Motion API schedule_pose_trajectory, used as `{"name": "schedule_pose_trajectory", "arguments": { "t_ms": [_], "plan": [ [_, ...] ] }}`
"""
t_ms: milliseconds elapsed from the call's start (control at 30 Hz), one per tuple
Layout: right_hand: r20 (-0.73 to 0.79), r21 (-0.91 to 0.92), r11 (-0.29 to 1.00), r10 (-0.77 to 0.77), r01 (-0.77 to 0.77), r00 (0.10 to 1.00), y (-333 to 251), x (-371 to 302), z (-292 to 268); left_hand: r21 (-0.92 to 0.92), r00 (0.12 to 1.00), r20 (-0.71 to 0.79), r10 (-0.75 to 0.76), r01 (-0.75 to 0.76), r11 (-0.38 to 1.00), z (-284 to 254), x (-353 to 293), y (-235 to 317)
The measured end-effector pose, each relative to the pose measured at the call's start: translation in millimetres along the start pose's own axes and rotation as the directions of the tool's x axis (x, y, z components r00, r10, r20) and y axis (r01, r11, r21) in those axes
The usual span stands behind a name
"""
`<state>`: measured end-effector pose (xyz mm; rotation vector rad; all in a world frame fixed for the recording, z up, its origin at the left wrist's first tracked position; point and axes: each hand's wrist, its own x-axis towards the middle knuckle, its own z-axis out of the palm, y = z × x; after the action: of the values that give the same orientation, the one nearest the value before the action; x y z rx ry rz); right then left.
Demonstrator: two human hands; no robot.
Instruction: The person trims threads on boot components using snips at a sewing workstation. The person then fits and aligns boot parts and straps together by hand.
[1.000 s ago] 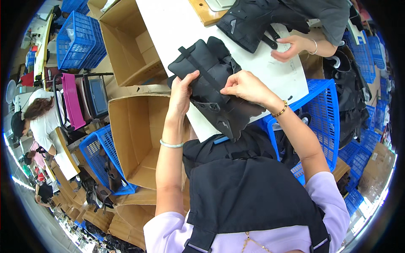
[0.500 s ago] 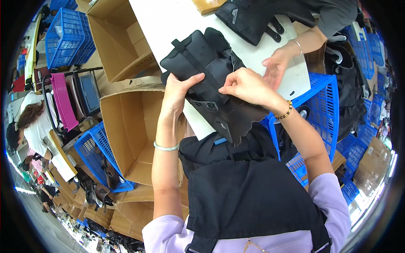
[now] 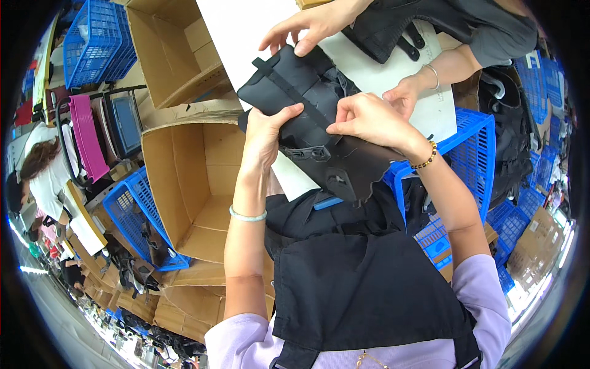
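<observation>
A black padded piece (image 3: 276,86) with a narrow strap (image 3: 298,98) down its middle and a ragged lower edge is held up over the white table. My left hand (image 3: 264,135) grips its left side, thumb pressed on the padding beside the strap. With thumb and fingers pinched, my right hand (image 3: 372,123) holds the strap near its lower end. A co-worker's hand (image 3: 319,27) reaches in from the top and touches the piece's upper edge. The co-worker's other hand (image 3: 405,92) is just beyond my right hand, partly hidden by it.
More black padded goods (image 3: 381,37) lie on the white table (image 3: 442,111) at the far side. An open cardboard box (image 3: 178,178) stands to my left, another (image 3: 166,49) beyond it. A blue crate (image 3: 473,154) is at my right, and another (image 3: 135,209) farther left.
One co-worker's hand has come in from the top onto the upper edge of the padded piece. The black goods behind have shifted right. My hands keep nearly the same hold.
</observation>
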<state>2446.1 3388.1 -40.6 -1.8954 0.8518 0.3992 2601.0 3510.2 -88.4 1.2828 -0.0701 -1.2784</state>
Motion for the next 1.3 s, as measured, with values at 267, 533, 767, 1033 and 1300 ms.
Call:
{"name": "schedule_pose_trajectory", "arguments": {
  "t_ms": [267, 533, 767, 1033, 1300],
  "plan": [
    [0.074, -0.022, 0.989, -0.146, 0.148, 0.987, 1.6, -1.7, -12.8, -0.003, 0.999, 0.030, -0.022, 0.022, 1.000, 6.3, -1.2, 5.1],
    [0.062, -0.215, 0.878, -0.425, 0.427, 0.903, 14.9, -2.1, -11.9, 0.003, 0.999, -0.014, -0.034, 0.034, 0.999, 10.7, 1.5, 3.4],
    [0.041, -0.056, 0.906, -0.418, 0.420, 0.907, 34.2, 2.4, -13.8, -0.081, 0.988, -0.027, -0.155, 0.152, 0.985, 14.4, 15.4, -6.1],
    [0.020, 0.046, 0.932, -0.360, 0.359, 0.933, 39.4, -1.5, -14.1, -0.070, 0.985, 0.013, -0.171, 0.172, 0.983, 20.0, 20.3, -2.2],
    [-0.010, 0.126, 0.932, -0.340, 0.339, 0.940, 48.7, -4.7, -10.1, -0.020, 0.986, 0.028, -0.163, 0.163, 0.986, 31.2, 22.6, 2.0]
  ]
}}
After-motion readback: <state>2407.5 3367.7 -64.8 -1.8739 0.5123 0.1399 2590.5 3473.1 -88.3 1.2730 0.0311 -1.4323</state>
